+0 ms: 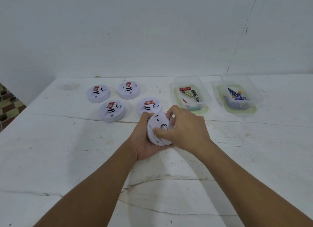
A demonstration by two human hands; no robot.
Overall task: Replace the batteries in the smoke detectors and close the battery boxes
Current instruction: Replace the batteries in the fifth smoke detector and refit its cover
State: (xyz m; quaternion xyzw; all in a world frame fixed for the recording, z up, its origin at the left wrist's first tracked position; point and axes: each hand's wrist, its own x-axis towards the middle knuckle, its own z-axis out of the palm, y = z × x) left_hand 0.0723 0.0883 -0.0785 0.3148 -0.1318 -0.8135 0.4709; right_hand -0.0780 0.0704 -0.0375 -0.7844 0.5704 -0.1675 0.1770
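Note:
A white round smoke detector (158,125) is held above the table, its back side tilted toward me. My left hand (144,142) cups it from below and the left. My right hand (183,126) grips its back from the right, thumb low on the back and fingers curled over the top edge. Several more white smoke detectors lie face up on the table behind: at back left (98,93), back middle (129,90), front left (112,111) and one partly hidden behind my hands (149,105).
Two clear plastic boxes stand at the back right, each resting on its lid. The nearer box (190,94) holds several batteries in red, yellow, black and green. The farther box (237,95) holds several blue and dark batteries. A white wall rises behind the table.

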